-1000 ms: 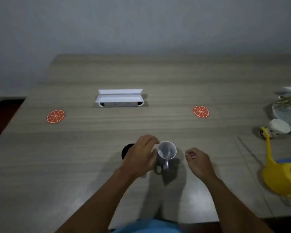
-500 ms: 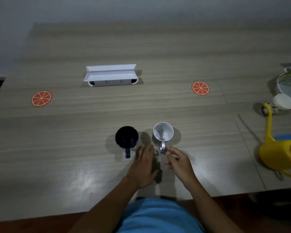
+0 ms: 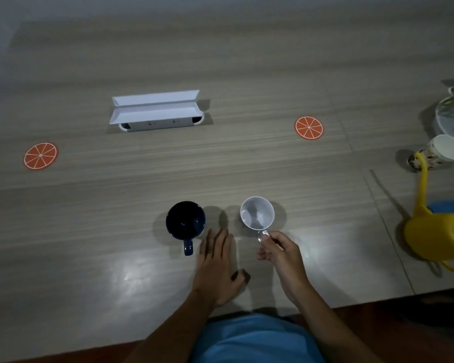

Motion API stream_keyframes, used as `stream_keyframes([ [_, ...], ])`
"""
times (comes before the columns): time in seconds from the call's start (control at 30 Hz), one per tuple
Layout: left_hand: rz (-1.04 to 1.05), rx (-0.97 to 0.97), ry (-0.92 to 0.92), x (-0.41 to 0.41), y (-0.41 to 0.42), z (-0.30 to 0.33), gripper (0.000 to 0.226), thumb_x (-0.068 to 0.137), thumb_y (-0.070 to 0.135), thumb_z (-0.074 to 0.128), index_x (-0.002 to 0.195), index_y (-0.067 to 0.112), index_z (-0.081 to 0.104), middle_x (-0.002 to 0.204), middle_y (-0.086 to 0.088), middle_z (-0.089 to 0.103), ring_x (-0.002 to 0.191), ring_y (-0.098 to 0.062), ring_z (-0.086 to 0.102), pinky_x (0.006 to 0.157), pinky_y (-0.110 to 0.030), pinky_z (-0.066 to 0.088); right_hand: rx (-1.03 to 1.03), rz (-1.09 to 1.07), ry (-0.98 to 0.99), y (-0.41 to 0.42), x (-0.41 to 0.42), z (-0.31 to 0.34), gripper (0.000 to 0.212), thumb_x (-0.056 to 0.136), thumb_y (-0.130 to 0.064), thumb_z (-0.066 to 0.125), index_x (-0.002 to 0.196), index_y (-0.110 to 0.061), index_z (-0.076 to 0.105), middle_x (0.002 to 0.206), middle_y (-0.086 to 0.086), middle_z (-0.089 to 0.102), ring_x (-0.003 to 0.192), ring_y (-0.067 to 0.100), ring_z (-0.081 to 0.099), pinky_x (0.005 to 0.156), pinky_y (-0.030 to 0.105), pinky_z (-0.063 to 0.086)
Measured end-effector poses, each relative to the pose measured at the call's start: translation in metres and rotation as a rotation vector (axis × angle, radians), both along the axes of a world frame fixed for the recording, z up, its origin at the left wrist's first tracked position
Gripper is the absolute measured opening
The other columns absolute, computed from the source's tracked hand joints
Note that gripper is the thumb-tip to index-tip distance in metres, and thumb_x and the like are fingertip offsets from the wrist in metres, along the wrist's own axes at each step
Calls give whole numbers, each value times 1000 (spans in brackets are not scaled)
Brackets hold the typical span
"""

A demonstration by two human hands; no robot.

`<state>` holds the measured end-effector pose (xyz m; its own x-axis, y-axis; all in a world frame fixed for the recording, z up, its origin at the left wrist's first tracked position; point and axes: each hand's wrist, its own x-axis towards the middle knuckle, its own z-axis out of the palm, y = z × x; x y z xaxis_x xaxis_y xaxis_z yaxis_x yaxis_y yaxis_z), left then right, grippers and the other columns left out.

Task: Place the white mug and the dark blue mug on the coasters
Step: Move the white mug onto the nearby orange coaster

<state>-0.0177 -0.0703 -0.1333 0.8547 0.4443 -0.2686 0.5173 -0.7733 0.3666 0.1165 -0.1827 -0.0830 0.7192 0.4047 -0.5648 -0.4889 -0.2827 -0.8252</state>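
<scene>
Head view shows the right hand [image 3: 281, 254] with its fingers [image 3: 269, 238] pinched on the handle of the white mug [image 3: 257, 213], which stands upright on the worktop [image 3: 247, 166] just beyond them. The left hand [image 3: 216, 268] lies flat and empty, fingers together and stretched forward, thumb out to the side. Just to the left of those fingertips stands the blue mug [image 3: 185, 220], its handle pointing back toward the person; the hand is beside it, not on it.

Neither mug has reached a coaster. The right coaster [image 3: 308, 127] lies well beyond the white mug and a little to its right; the left coaster [image 3: 40, 155] lies far off to the left of the blue mug. Both are bare, so by appearances the whole placing is left to do, with only the white mug's grip made.

Against half a second earlier, the right fingers have closed more firmly around the handle and the mugs stand where they were. The left hand has stayed flat between them.
</scene>
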Motion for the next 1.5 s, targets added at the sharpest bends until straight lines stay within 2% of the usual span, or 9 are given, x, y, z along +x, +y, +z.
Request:
stream_keyframes([
  [0.13, 61, -13, -35, 21, -5, -4, 77, 88, 52, 46, 154, 14, 32, 166, -13, 27, 158, -30, 10, 128, -48, 7, 2, -56, -36, -18, 13, 0, 17, 96, -17, 62, 92, -6, 74, 78, 11, 70, 67, 21, 65, 68, 38, 58],
  [0.27, 80, 27, -35, 70, 3, -5, 79, 91, 57, 40, 157, 14, 28, 169, -8, 23, 159, -29, 9, 126, -54, 11, 17, -109, -63, -26, 38, 7, 17, 96, -12, 60, 87, -3, 70, 69, 9, 64, 64, 23, 62, 62, 37, 55],
  [0.43, 119, 80, -89, 164, 34, -10, 79, 92, 61, 42, 154, 14, 31, 165, -6, 29, 156, -31, 18, 121, -60, 17, 17, -204, -98, -22, 86, -1, 20, 98, -12, 59, 82, -5, 67, 77, 10, 64, 61, 25, 60, 58, 37, 53],
  [0.57, 230, 83, -55, 218, 41, -15, 80, 93, 64, 36, 157, 19, 26, 169, -2, 22, 158, -30, 13, 121, -63, 13, -15, -235, -187, -13, 126, -10, 20, 97, -18, 60, 82, -7, 68, 79, 15, 66, 60, 23, 59, 59, 39, 50],
  [0.67, 283, 107, -43, 223, 40, -20, 82, 92, 66, 37, 160, 24, 20, 171, 2, 16, 159, -26, 9, 122, -61, 10, -22, -267, -259, -4, 155, -11, 20, 97, -20, 60, 81, -12, 70, 86, 22, 70, 61, 24, 59, 56, 38, 50],
  [0.83, 282, 125, -16, 223, 43, -26, 83, 92, 69, 34, 162, 27, 14, 173, 4, 9, 160, -23, 4, 125, -58, 6, -37, -306, -330, 24, 204, -16, 21, 97, -19, 60, 79, -17, 70, 69, 2, 68, 58, 24, 61, 54, 37, 50],
  [1.0, 270, 123, -6, 221, 45, -27, 83, 93, 69, 33, 162, 27, 17, 172, 2, 13, 159, -23, 7, 125, -59, 8, -29, -298, -385, 55, 258, -14, 25, 96, -25, 58, 72, -26, 67, 58, 2, 59, 55, 24, 57, 54, 36, 48],
  [1.27, 283, 112, 10, 222, 44, -27, 83, 91, 70, 34, 161, 27, 18, 171, 3, 13, 159, -23, 9, 124, -60, 9, -39, -293, -449, 81, 321, -12, 27, 94, -23, 57, 66, -24, 60, 61, 2, 58, 51, 20, 54, 48, 31, 46],
  [1.5, 299, 120, -9, 222, 44, -30, 83, 90, 69, 36, 161, 26, 23, 170, 2, 19, 158, -23, 13, 123, -61, 14, -47, -297, -442, 79, 332, -22, 29, 95, -21, 58, 67, -22, 61, 66, 2, 61, 48, 18, 56, 47, 31, 48],
])
